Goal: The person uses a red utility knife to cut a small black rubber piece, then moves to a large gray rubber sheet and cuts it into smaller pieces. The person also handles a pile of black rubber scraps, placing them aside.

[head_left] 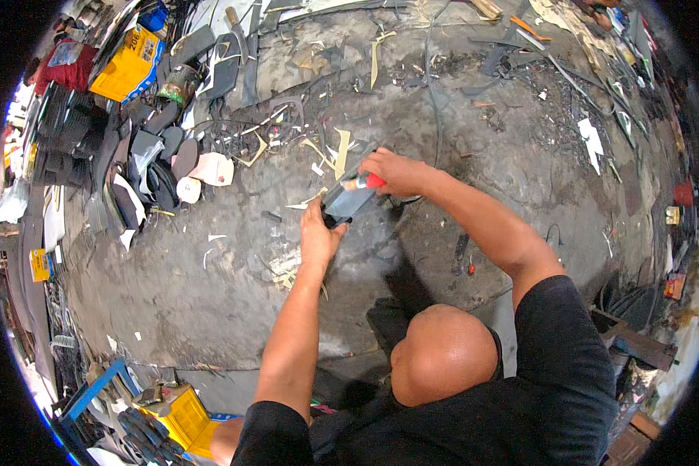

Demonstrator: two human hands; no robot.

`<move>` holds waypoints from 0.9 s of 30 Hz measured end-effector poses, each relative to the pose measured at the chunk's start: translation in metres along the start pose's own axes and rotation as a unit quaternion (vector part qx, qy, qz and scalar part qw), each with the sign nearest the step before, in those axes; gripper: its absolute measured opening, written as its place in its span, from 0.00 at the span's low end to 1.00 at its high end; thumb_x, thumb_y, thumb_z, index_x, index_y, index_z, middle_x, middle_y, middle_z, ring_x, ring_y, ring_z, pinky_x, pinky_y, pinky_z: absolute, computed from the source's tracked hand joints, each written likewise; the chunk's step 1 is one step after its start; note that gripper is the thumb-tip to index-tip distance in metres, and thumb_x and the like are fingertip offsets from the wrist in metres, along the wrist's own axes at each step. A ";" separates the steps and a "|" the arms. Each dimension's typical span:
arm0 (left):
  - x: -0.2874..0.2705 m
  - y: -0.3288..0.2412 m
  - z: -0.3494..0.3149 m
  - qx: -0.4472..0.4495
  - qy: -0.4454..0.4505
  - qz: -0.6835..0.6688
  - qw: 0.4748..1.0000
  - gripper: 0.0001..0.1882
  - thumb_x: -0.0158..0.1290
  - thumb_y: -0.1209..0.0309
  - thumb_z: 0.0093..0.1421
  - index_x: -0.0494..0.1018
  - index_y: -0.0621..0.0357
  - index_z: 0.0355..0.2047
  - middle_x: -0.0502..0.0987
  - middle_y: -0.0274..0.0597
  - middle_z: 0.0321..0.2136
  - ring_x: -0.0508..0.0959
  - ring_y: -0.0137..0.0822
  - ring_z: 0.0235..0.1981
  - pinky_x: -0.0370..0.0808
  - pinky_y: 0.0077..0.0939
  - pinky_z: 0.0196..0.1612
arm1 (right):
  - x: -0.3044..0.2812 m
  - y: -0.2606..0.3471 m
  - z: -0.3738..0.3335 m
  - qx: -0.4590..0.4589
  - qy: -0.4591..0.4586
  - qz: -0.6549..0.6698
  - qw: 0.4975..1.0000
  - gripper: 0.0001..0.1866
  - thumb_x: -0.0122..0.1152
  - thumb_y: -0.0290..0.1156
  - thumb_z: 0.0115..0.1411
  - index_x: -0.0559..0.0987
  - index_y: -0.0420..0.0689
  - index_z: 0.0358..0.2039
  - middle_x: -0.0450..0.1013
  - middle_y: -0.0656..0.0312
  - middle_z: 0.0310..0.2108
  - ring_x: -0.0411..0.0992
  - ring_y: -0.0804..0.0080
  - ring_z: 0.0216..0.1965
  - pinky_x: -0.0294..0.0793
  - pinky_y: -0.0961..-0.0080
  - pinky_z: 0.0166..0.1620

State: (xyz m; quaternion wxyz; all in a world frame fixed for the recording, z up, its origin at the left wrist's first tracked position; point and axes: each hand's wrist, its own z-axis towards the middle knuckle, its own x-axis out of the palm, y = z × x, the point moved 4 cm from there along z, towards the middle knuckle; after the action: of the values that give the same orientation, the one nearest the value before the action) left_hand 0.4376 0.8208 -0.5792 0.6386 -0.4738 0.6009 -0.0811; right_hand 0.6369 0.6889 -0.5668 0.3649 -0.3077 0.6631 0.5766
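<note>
Over the grey work surface, my left hand (318,235) grips the near left end of a dark, flat piece with a grey, shiny face (348,203); its exact kind is unclear. The thumb lies along its near edge, with the fingers on the far side. At the piece's upper right end is my right hand (396,172), its fingers curled round a small tool with a red end and a pale, light-brown part (369,182). That tool lies over the piece, and my fingers partly hide it. Beside the hands are pale yellow offcut strips (341,154).
Dark sole-shaped pieces (163,182) are heaped at the left, with a yellow box (128,66) and a tin (180,84) behind. A cable (435,101) crosses the far surface. Scraps are scattered about. A yellow crate (180,419) stands at the lower left.
</note>
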 end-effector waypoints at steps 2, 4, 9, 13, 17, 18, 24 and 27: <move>0.001 -0.002 -0.003 0.003 -0.009 0.016 1.000 0.48 0.73 0.71 0.43 0.59 0.66 0.62 0.68 0.61 0.58 0.67 0.57 0.60 0.65 0.45 0.63 | -0.003 0.000 0.005 -0.002 0.015 -0.023 1.000 0.34 0.76 0.30 0.44 0.71 0.48 0.52 0.69 0.58 0.51 0.65 0.51 0.53 0.67 0.57 0.57; -0.002 -0.009 -0.001 -0.002 -0.019 0.019 1.000 0.47 0.72 0.70 0.44 0.60 0.66 0.62 0.68 0.60 0.58 0.67 0.57 0.60 0.66 0.45 0.63 | -0.007 -0.003 0.007 -0.001 0.008 -0.043 0.999 0.34 0.76 0.29 0.42 0.71 0.49 0.52 0.69 0.59 0.51 0.64 0.51 0.54 0.68 0.57 0.57; 0.000 -0.012 -0.006 0.010 -0.052 -0.003 0.999 0.42 0.70 0.62 0.50 0.63 0.60 0.62 0.68 0.56 0.59 0.68 0.58 0.59 0.68 0.46 0.60 | -0.005 0.001 0.006 0.036 -0.022 -0.025 0.999 0.36 0.78 0.28 0.40 0.72 0.50 0.51 0.69 0.60 0.51 0.65 0.52 0.54 0.66 0.57 0.58; 0.001 -0.002 0.004 -0.083 -0.018 -0.010 0.996 0.36 0.67 0.60 0.53 0.67 0.54 0.60 0.66 0.54 0.62 0.71 0.57 0.57 0.71 0.47 0.58 | -0.008 -0.005 0.013 0.066 -0.007 0.029 0.997 0.34 0.76 0.26 0.42 0.71 0.48 0.51 0.70 0.58 0.50 0.66 0.52 0.53 0.66 0.58 0.58; -0.001 -0.025 -0.012 0.030 -0.025 0.083 0.996 0.36 0.66 0.62 0.54 0.66 0.57 0.62 0.65 0.54 0.63 0.68 0.56 0.61 0.69 0.44 0.61 | -0.009 -0.004 0.009 0.053 0.001 0.021 0.998 0.34 0.75 0.26 0.43 0.72 0.47 0.52 0.71 0.58 0.51 0.67 0.51 0.52 0.67 0.59 0.58; 0.002 -0.023 -0.012 0.030 -0.020 0.090 0.995 0.37 0.66 0.62 0.54 0.65 0.58 0.62 0.64 0.54 0.64 0.67 0.56 0.62 0.68 0.44 0.62 | -0.007 -0.004 0.007 0.046 -0.004 0.017 0.999 0.33 0.75 0.26 0.43 0.72 0.47 0.52 0.71 0.59 0.51 0.67 0.51 0.52 0.67 0.59 0.58; 0.016 -0.011 -0.017 0.072 -0.041 0.107 0.991 0.42 0.66 0.62 0.54 0.61 0.65 0.64 0.61 0.56 0.65 0.62 0.55 0.65 0.62 0.42 0.67 | 0.008 -0.003 -0.011 0.055 -0.040 0.062 0.996 0.33 0.73 0.28 0.48 0.72 0.49 0.56 0.72 0.55 0.51 0.66 0.47 0.56 0.65 0.57 0.60; 0.016 -0.007 -0.015 0.063 -0.035 0.096 0.993 0.44 0.67 0.63 0.53 0.59 0.66 0.65 0.61 0.58 0.65 0.62 0.56 0.65 0.61 0.43 0.67 | 0.010 0.006 -0.024 0.082 -0.166 -0.049 0.981 0.34 0.69 0.30 0.55 0.68 0.48 0.62 0.72 0.51 0.53 0.67 0.47 0.54 0.68 0.57 0.58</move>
State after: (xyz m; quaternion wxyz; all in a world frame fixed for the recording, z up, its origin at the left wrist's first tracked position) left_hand 0.4327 0.7987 -0.5826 0.6927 -0.3754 0.6145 -0.0408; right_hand 0.6236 0.6658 -0.5701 0.5216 -0.2087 0.6226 0.5448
